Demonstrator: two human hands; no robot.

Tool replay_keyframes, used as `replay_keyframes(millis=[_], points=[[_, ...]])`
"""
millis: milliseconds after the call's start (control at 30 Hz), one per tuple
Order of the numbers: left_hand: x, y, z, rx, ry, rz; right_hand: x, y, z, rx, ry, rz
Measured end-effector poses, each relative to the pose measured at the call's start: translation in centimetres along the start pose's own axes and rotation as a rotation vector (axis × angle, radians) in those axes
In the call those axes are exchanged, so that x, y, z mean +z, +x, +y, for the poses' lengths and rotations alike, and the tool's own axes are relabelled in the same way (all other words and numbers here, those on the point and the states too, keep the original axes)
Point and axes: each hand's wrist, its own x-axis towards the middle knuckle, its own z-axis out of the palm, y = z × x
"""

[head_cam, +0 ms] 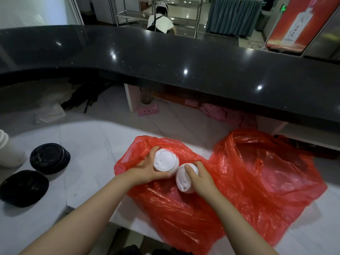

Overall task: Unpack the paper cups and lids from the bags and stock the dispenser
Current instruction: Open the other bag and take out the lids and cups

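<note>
Two red plastic bags lie on the white counter: one (176, 208) under my hands, another (266, 162) crumpled to its right. My left hand (147, 170) grips a stack of white lids (164, 161), top facing up. My right hand (201, 178) holds a second stack of white lids (184, 178), tilted towards the left. The two stacks sit side by side above the near bag. Two stacks of black lids (49, 158) (24, 188) rest on the counter at the left. White paper cups (7, 150) show at the far left edge.
A dark curved bar top (165, 57) runs across above the white counter (92, 144). Pink cards (217, 112) and clutter lie on the shelf below it. A person (161, 21) crouches beyond the bar by metal racks. The counter's front edge is near my elbows.
</note>
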Motion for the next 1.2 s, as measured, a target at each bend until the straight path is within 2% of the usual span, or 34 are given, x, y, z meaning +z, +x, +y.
replay_keyframes(millis=[167, 300, 433, 733, 967, 1200], points=[[-0.3, 0.4, 0.1, -0.048, -0.113, -0.024, 0.5, 0.5, 0.1, -0.032, -0.003, 0.151], [-0.5, 0.8, -0.2, -0.13, -0.152, 0.016, 0.5, 1.5, 0.0, -0.005, -0.037, 0.111], [-0.9, 0.7, 0.2, -0.135, -0.215, 0.013, 1.1, 1.9, 0.0, 0.03, -0.007, 0.038], [-0.3, 0.1, -0.4, -0.148, -0.333, -0.033, 1.4, 1.5, -0.1, 0.022, 0.006, 0.037], [0.4, -1.2, 1.1, -0.076, -0.233, -0.017, 1.6, 0.2, 0.0, -0.025, 0.007, 0.016], [0.2, -2.9, 3.5, 0.066, -0.089, 0.028, 0.8, -1.0, -0.8, -0.098, 0.021, 0.076]])
